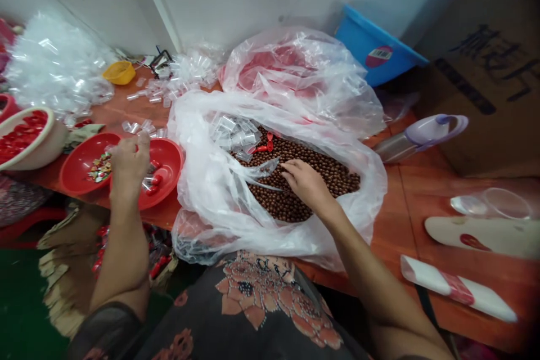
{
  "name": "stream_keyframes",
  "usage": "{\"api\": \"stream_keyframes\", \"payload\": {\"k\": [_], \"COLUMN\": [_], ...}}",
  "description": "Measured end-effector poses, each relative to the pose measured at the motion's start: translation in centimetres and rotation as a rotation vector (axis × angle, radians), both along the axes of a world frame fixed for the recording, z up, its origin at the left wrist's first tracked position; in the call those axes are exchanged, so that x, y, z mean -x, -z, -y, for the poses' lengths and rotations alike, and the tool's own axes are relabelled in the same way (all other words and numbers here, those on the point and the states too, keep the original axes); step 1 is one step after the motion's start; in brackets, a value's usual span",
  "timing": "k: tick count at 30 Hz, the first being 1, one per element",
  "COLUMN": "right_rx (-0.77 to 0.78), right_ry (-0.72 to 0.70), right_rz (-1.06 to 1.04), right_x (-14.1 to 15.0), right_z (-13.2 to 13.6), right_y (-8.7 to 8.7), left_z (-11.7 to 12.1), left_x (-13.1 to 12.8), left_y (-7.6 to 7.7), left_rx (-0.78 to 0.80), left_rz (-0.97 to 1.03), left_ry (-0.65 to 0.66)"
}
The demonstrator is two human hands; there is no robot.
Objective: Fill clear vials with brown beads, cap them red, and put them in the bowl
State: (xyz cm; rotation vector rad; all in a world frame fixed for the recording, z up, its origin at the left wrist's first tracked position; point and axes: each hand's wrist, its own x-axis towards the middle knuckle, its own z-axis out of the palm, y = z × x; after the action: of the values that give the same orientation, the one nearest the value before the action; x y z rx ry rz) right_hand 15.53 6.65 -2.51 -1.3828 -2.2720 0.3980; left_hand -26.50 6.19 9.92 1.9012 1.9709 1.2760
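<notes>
My left hand point(130, 163) hovers over the two red bowls, fingers curled in; motion blur hides what they hold. Below it, the left bowl point(73, 166) has small multicoloured pieces point(99, 169) in it. In the right bowl point(171, 160) lie clear tubes with red parts point(152, 180). My right hand point(307, 183) reaches into a large clear plastic bag point(196, 163), its bent fingers slightly apart at the small round brown balls point(291, 205). Clear plastic cups point(236, 134) and red small pieces point(269, 142) sit on the balls, beyond my fingertips.
A white bowl of red pieces point(57, 138) stands left, before a heap of clear plastic point(54, 67). Behind are a yellow bowl point(119, 73), a second bag point(312, 73) and a blue bin point(371, 39). Right are a bottle point(422, 138), a tissue pack point(458, 288) and a carton point(476, 124).
</notes>
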Motion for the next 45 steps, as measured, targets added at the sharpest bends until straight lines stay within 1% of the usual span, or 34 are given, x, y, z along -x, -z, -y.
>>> {"api": "stream_keyframes", "payload": {"k": [1,2,3,4,5,6,7,8,9,10,11,13,14,16,18,20,22,23,25,26,29,31,33,35,37,39,41,42,44,45], "right_rx": [0.012,0.024,0.036,0.051,0.072,0.088,0.098,0.104,0.107,0.111,0.116,0.131,0.140,0.161,0.172,0.165,0.141,0.127,0.095,0.082,0.084,0.120,0.168,0.222,0.273,0.272,0.203,0.182,0.167,0.167], "right_ry": [0.006,0.003,-0.007,-0.017,-0.035,-0.052,-0.052,-0.051,-0.045,-0.038,-0.034,-0.030,-0.030,-0.021,0.015,0.063,0.088,0.083,0.044,0.009,-0.104,-0.106,-0.048,0.016,0.081,0.172,0.306,0.346,0.373,0.373], "right_rz": [0.015,0.036,0.061,0.088,0.125,0.162,0.199,0.220,0.235,0.243,0.243,0.232,0.219,0.192,0.146,0.073,0.016,0.009,0.042,0.070,0.151,0.137,0.049,-0.074,-0.180,-0.201,-0.114,-0.057,-0.002,-0.010], "right_x": [0.3,0.9,1.6,2.6,3.6,4.7,5.6,6.5,7.1,7.5,7.7,7.6,7.2,6.1,4.5,3.1,2.2,2.2,2.9,3.5,5.3,5.7,5.1,3.2,0.5,-2.6,-5.5,-6.7,-8.6,-9.2], "right_z": [-1.0,-2.0,-3.0,-4.0,-5.1,-6.0,-6.9,-7.7,-8.4,-9.0,-9.4,-9.9,-10.0,-9.9,-9.5,-9.0,-8.4,-8.1,-7.8,-7.7,-7.9,-8.1,-8.1,-7.5,-6.3,-4.6,-2.6,-1.6,0.3,1.1], "right_y": [-0.1,-0.3,-0.4,-0.5,-0.5,-0.4,-0.2,0.1,0.4,0.8,1.1,1.5,1.6,1.5,1.2,0.9,0.6,0.6,0.8,1.0,1.7,1.7,1.2,0.5,-0.2,-0.4,0.1,0.6,1.7,2.2], "left_z": [-0.4,-0.8,-1.2,-1.8,-2.3,-3.0,-3.7,-4.4,-5.1,-5.8,-6.4,-7.4,-7.8,-8.1,-7.6,-6.4,-4.7,-3.8,-2.2,-1.7,-1.0,-1.3,-1.9,-2.6,-3.3,-3.8,-4.2,-4.3,-4.3,-4.3], "left_x": [-0.2,-1.2,-3.1,-5.5,-8.2,-11.0,-13.6,-15.8,-17.6,-18.7,-19.4,-19.5,-19.1,-18.3,-17.7,-17.7,-18.4,-18.8,-19.9,-20.4,-21.6,-22.2,-22.9,-23.8,-24.8,-25.9,-27.0,-27.4,-28.2,-28.6], "left_y": [-0.2,-0.2,0.1,0.7,1.5,2.5,3.7,4.9,6.1,7.2,8.2,9.4,9.6,9.6,9.2,9.0,9.2,9.5,10.2,10.6,11.3,11.3,11.2,11.3,11.9,12.8,13.8,14.3,15.0,15.4], "left_rx": [-0.043,-0.078,-0.089,-0.028,0.053,0.197,0.341,0.476,0.570,0.608,0.630,0.633,0.636,0.612,0.553,0.553,0.671,0.748,0.848,0.857,0.790,0.753,0.752,0.762,0.758,0.734,0.698,0.681,0.658,0.652], "left_rz": [-0.098,-0.177,-0.256,-0.304,-0.335,-0.387,-0.480,-0.594,-0.680,-0.711,-0.733,-0.735,-0.733,-0.678,-0.503,-0.232,-0.010,0.051,0.066,0.043,-0.035,-0.067,-0.106,-0.137,-0.140,-0.109,-0.063,-0.031,0.055,0.106], "left_ry": [-0.052,-0.097,-0.102,-0.017,0.100,0.247,0.361,0.427,0.447,0.454,0.456,0.462,0.473,0.497,0.528,0.563,0.606,0.624,0.626,0.611,0.532,0.513,0.523,0.538,0.545,0.558,0.578,0.585,0.589,0.590]}}
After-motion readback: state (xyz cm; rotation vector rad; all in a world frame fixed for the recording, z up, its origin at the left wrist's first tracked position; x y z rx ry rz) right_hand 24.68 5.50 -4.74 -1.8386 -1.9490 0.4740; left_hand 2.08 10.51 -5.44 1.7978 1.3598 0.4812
